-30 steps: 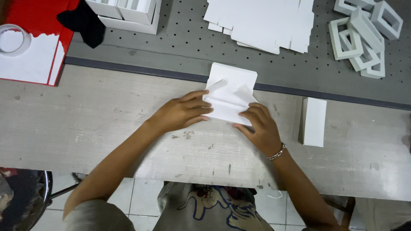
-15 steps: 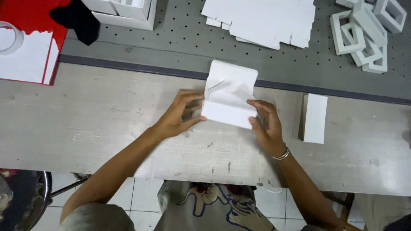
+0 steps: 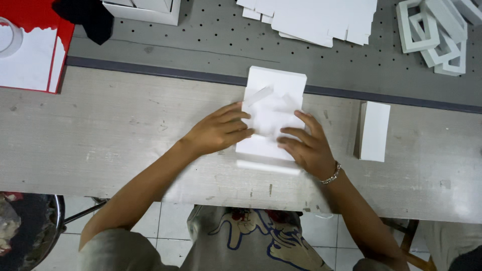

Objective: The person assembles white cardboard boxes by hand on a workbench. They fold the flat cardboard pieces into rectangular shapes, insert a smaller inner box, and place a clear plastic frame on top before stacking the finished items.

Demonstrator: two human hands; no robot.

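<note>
Pressing down on a white folded card box (image 3: 273, 118), both hands are flat and fingers spread: left hand (image 3: 218, 131) on its left edge, right hand (image 3: 304, 145) on its lower right corner. Neither is curled around it; palms and fingertips only hold it against the desk (image 3: 100, 140). Box sits between the two hands, its far end reaching past the fingertips onto the grey perforated board (image 3: 211, 45).

Handling, my read: thin card, very light, stiff along the creases but floppy at the loose flaps. Creases easily, slides on the smooth desk. Best held by the folded side edges, not the flap sticking up near the left fingertips.

Versus half a second back: the box now lies flatter and longer, more unfolded toward the body, and both hands have shifted from pinching the sides to pressing on top.

Just beyond the right hand: a small closed white box (image 3: 374, 130). Further out, a stack of flat white blanks (image 3: 311, 20) and white frames (image 3: 437, 35).
</note>
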